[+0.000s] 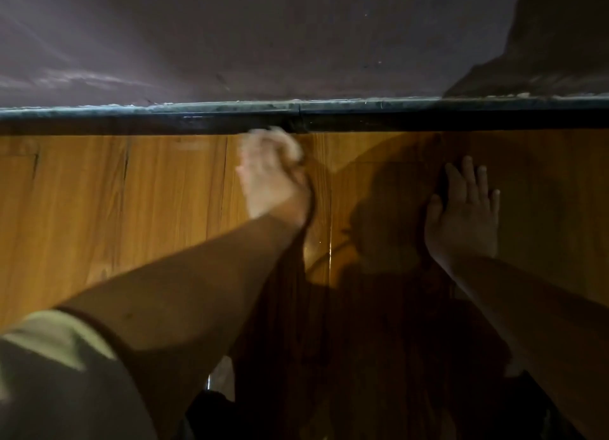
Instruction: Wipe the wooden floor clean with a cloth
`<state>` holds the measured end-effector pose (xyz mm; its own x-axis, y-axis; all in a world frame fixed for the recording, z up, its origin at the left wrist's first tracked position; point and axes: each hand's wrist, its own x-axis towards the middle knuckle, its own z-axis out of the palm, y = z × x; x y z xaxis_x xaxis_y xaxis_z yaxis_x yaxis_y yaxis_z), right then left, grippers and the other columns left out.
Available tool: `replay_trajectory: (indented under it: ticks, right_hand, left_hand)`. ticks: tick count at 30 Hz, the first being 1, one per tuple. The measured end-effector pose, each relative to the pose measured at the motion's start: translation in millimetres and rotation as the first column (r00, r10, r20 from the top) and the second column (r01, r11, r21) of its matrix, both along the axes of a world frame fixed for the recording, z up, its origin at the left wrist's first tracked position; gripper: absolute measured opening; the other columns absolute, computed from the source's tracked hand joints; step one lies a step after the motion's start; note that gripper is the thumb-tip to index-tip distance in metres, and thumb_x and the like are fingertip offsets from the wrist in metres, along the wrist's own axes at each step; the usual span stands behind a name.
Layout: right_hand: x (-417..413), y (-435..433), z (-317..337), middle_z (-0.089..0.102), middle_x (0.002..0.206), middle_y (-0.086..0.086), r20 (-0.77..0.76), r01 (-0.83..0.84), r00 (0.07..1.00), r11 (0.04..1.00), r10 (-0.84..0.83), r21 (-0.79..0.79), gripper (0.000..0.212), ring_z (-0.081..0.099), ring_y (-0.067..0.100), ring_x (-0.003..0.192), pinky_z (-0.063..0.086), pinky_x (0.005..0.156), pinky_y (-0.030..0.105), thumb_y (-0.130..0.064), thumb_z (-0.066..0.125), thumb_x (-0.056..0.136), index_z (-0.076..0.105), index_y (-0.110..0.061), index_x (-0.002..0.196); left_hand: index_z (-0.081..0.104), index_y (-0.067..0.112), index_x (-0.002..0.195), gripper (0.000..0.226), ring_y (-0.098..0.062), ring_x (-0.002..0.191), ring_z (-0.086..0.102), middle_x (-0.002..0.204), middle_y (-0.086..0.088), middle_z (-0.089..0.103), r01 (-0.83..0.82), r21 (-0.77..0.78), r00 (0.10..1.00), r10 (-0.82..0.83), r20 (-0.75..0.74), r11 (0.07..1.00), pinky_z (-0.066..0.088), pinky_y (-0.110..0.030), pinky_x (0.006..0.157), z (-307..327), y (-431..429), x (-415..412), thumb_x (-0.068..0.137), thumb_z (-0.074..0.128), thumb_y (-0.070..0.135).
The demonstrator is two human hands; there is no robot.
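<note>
Left hand (pixel 273 179), blurred, fingers curled round pale cloth (pixel 290 147) at dark skirting board (pixel 428 123). Right hand (pixel 464 217) flat on wooden floor (pixel 99 192), fingers spread.

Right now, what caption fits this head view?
Left hand holds cloth by the baseboard; right hand rests flat on wooden floor.

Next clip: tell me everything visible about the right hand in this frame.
The right hand lies palm down on the wooden floor, fingers straight and slightly spread, pointing toward the dark skirting board without reaching it. It holds nothing. It sits in shadow, sharp rather than blurred, its bare forearm running back to the lower right.
</note>
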<state>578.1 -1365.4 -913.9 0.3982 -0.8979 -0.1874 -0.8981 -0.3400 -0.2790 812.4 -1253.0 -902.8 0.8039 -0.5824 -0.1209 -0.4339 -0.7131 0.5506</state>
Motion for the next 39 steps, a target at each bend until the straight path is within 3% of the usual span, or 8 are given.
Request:
replay_trajectory:
  ticks: [5, 9, 15, 19, 23, 26, 35, 39]
  right_hand:
    - [5.6, -5.3, 3.0, 0.014, 0.161, 0.006, 0.058, -0.005, 0.998, 1.0, 0.005, -0.003, 0.05, 0.004, 0.023, 0.149, 0.002, 0.119, 0.042, -0.029, 0.033, 0.102, 0.028, -0.016, 0.15]
    - [6.9, -7.3, 3.7, 0.012, 0.162, 0.003, 0.082, -0.012, 0.997, 0.999, 0.009, 0.037, 0.05, 0.002, 0.02, 0.149, -0.001, 0.119, 0.041, -0.03, 0.031, 0.102, 0.028, -0.018, 0.15]
    - [1.5, -11.0, 6.2, 0.014, 0.161, 0.001, 0.11, -0.022, 0.994, 0.997, 0.014, 0.071, 0.046, 0.003, 0.019, 0.149, 0.001, 0.119, 0.039, -0.028, 0.031, 0.103, 0.031, -0.022, 0.149]
    - [-3.2, -19.1, 7.5, 0.021, 0.159, 0.002, 0.153, 0.008, 0.988, 0.997, -0.02, 0.083, 0.045, 0.01, 0.02, 0.148, 0.007, 0.119, 0.037, -0.025, 0.029, 0.104, 0.032, -0.019, 0.149]
    - [2.1, -16.7, 13.5, 0.031, 0.155, 0.009, 0.27, 0.187, 0.938, 0.974, -0.216, 0.129, 0.047, 0.023, 0.025, 0.145, 0.016, 0.118, 0.036, -0.03, 0.03, 0.104, 0.033, -0.016, 0.149]
    - [8.0, 21.8, 22.1, 0.024, 0.158, 0.009, 0.271, 0.222, 0.926, 0.96, -0.261, 0.168, 0.057, 0.018, 0.028, 0.146, 0.016, 0.118, 0.048, -0.047, 0.029, 0.099, 0.028, -0.022, 0.15]
    - [-6.1, 125.6, 2.8, 0.029, 0.157, -0.001, 0.07, -0.663, 0.746, 0.748, 0.662, -0.006, 0.056, 0.025, 0.025, 0.145, 0.014, 0.115, 0.049, -0.046, 0.044, 0.088, 0.039, -0.037, 0.143]
    - [-91.7, 64.2, 5.9, 0.024, 0.159, 0.007, -0.119, -0.083, 0.99, 0.996, 0.078, -0.034, 0.057, 0.023, 0.028, 0.145, 0.014, 0.114, 0.052, -0.043, 0.031, 0.095, 0.033, -0.025, 0.149]
  left_hand:
    - [0.019, 0.036, 0.15, 0.063, -0.017, 0.147, 0.005, 0.159, 0.004, 0.015, 0.882, 0.134, 0.451, -0.892, 0.038, 0.452, 0.01, -0.045, 0.119, 6.2, -3.9, -24.6, 0.094, 0.047, 0.037]
    - [0.029, 0.026, 0.148, 0.055, -0.023, 0.142, 0.025, 0.155, -0.002, 0.029, 0.572, 0.199, 0.794, -0.598, 0.107, 0.796, 0.021, -0.047, 0.116, 5.9, 36.5, 59.4, 0.096, 0.041, 0.041]
    - [0.016, 0.015, 0.152, 0.061, -0.03, 0.147, 0.007, 0.16, -0.009, 0.009, -0.196, 0.308, 0.978, 0.161, 0.134, 0.931, 0.008, -0.049, 0.116, -1.6, 45.9, 49.6, 0.097, 0.038, 0.031]
    - [0.013, 0.028, 0.151, 0.054, -0.031, 0.145, 0.013, 0.159, -0.008, 0.012, 0.233, 0.259, 0.973, -0.224, -0.061, 0.938, 0.015, -0.053, 0.116, -8.9, -8.6, -78.2, 0.101, 0.032, 0.037]
    - [0.01, 0.035, 0.151, 0.055, -0.015, 0.146, 0.001, 0.16, 0.009, 0.004, 0.684, 0.156, 0.73, -0.67, -0.14, 0.713, 0.005, -0.049, 0.117, 2.8, -9.5, -136.5, 0.1, 0.026, 0.042]
    - [0.017, 0.043, 0.148, 0.053, -0.012, 0.145, 0.005, 0.159, 0.008, 0.009, 0.57, 0.015, 0.816, -0.564, -0.13, 0.822, 0.001, -0.043, 0.116, 14.5, 6.4, -75.3, 0.097, 0.031, 0.044]
    - [-0.003, 0.054, 0.145, 0.077, -0.026, 0.146, -0.012, 0.159, 0.006, -0.016, 0.312, 0.516, 0.95, -0.278, -0.144, 0.798, 0.009, -0.066, 0.111, 8.9, 59.1, 62.3, 0.086, 0.045, 0.067]
    - [-0.01, 0.052, 0.145, 0.086, -0.029, 0.144, -0.017, 0.157, 0.005, -0.024, 0.373, 0.531, 0.927, -0.287, -0.24, 0.761, 0.01, -0.068, 0.11, 11.5, 49.5, 50.6, 0.082, 0.047, 0.071]
